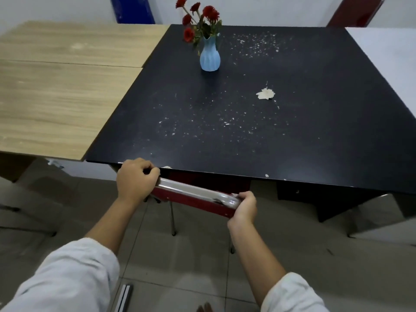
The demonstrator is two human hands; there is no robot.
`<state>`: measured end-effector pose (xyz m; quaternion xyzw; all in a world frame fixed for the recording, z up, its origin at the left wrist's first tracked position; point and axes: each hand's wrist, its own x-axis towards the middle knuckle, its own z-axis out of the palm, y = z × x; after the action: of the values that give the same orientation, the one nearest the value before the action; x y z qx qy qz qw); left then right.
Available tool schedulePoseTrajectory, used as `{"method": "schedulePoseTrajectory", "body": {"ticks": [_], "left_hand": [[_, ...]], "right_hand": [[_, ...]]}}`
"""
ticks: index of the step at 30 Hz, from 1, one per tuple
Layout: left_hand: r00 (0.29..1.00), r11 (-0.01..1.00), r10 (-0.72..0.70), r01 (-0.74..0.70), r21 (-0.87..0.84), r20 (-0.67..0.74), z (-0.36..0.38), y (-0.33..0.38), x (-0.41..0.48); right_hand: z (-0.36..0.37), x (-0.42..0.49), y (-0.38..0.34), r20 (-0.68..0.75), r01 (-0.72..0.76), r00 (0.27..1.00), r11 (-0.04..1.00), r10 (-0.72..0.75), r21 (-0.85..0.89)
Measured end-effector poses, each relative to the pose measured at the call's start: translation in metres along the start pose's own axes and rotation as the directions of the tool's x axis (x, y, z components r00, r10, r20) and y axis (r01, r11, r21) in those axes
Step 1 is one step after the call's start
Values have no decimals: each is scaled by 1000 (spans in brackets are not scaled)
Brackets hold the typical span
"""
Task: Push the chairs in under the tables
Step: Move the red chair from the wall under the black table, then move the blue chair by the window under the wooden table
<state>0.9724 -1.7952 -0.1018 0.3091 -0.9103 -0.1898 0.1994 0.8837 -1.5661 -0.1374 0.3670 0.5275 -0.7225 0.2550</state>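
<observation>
Dark red and chrome, the chair (198,199) shows only the top of its backrest: a shiny metal rail running along a red panel, tilted so its left end lies closer to the black counter (247,122) than its right end. Most of the chair is tucked beneath the near edge of that counter, with a strip of red visible in the shadow under the counter lip. Two thin metal legs drop from the backrest to the tiled floor (180,255) on the near side of the counter.

The left hand (137,179) is closed around the left end of the rail, knuckles up against the counter's front edge. The right hand (246,208) is clamped on the right end of the rail, a little back from the counter edge. Both forearms come out of pale rolled sleeves.

On the black counter, whose surface is speckled with white flecks and a chipped pale patch, a light blue vase (209,56) with red flowers stands toward the far side. A light wood counter (56,97) butts against the black counter's left side. Beyond the black counter's far right corner, part of another red chair (355,12) rises.
</observation>
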Motion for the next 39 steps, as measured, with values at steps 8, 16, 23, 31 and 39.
{"method": "schedulePoseTrajectory", "body": {"ticks": [8,16,23,31,39], "left_hand": [[998,1000,-16,17,15,-67,18,34,7],[996,999,-14,17,32,-83,20,37,8],[998,999,-47,48,-14,52,9,38,9],[929,957,-34,136,-255,369,-22,28,10],[934,929,-222,290,-230,281,-105,-49,-2]], "right_hand": [[5,13,-41,-23,29,999,995,-27,94],[3,16,-46,-30,26,999,999,-25,36],[-5,12,-55,-4,169,983,920,-182,-353],[38,-31,-58,409,565,764,214,-498,-797],[133,-87,0,732,738,616,-109,-291,-666]]}}
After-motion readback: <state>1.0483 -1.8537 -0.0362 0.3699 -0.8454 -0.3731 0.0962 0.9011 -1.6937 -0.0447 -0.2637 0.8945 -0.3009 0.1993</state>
